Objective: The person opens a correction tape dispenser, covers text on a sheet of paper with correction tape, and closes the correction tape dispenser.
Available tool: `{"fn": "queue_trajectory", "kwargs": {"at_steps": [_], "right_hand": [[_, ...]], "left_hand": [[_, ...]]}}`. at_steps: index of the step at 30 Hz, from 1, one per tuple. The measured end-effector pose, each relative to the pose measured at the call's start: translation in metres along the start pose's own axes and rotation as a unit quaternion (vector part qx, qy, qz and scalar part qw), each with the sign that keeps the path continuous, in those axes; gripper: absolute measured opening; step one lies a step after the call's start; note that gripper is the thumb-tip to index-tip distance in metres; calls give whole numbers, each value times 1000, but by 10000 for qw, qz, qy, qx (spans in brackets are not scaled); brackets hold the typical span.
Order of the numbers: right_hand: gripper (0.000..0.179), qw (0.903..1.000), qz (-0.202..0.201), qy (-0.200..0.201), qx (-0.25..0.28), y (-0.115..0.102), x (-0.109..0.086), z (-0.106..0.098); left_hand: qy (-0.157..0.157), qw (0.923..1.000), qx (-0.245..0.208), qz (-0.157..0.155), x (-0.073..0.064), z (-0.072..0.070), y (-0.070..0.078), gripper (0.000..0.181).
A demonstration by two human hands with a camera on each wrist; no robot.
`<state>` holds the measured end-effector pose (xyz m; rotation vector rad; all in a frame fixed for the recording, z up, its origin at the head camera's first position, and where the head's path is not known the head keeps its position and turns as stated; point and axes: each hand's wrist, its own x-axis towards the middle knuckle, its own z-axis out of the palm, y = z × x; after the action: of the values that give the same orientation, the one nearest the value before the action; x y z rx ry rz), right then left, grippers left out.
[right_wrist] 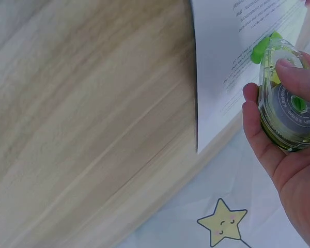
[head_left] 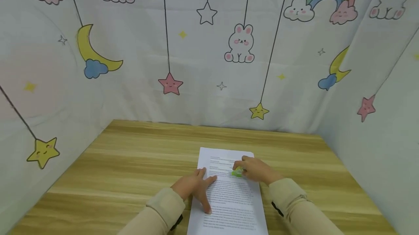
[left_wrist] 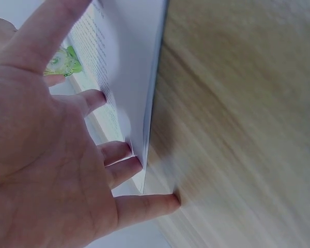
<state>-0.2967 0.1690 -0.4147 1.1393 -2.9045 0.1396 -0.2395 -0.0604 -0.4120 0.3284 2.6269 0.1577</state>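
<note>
A stack of printed paper (head_left: 229, 198) lies on the wooden table. With fingers spread, my left hand (head_left: 195, 186) rests on the stack's left edge; in the left wrist view the little finger (left_wrist: 150, 209) reaches past the paper onto the wood. My right hand (head_left: 256, 169) holds a green, see-through correction tape dispenser (right_wrist: 292, 106) between thumb and fingers. Its green tip (right_wrist: 263, 47) points at the printed lines in the upper right part of the page. Whether the tip touches the paper I cannot tell.
The wooden table (head_left: 137, 162) reaches back to a white cloth (head_left: 209, 107) printed with stars, moons, rabbits and rainbows. That cloth also hangs on the left and right. Light sleeves (head_left: 167, 206) cover both forearms.
</note>
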Motion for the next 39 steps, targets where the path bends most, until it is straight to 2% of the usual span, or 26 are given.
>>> {"fn": "queue_trajectory", "kwargs": {"at_steps": [10, 17, 23, 30, 39], "right_hand": [[26, 9999, -142, -59, 52, 4, -1, -2], [26, 9997, -242, 41, 1, 9, -3, -6], [29, 9989, -433, 126, -88, 16, -10, -4], [29, 9994, -335, 78, -78, 25, -16, 1], [28, 9993, -341, 160, 5, 33, -26, -3]], "left_hand": [[-117, 9998, -8, -149, 3, 0, 2, 105], [-17, 10000, 75, -54, 5, -1, 1, 107], [-67, 9999, 2, -97, 1, -1, 3, 105], [-42, 9999, 23, -110, 0, 1, 4, 106], [-42, 10000, 48, -63, -1, -1, 3, 106]]}}
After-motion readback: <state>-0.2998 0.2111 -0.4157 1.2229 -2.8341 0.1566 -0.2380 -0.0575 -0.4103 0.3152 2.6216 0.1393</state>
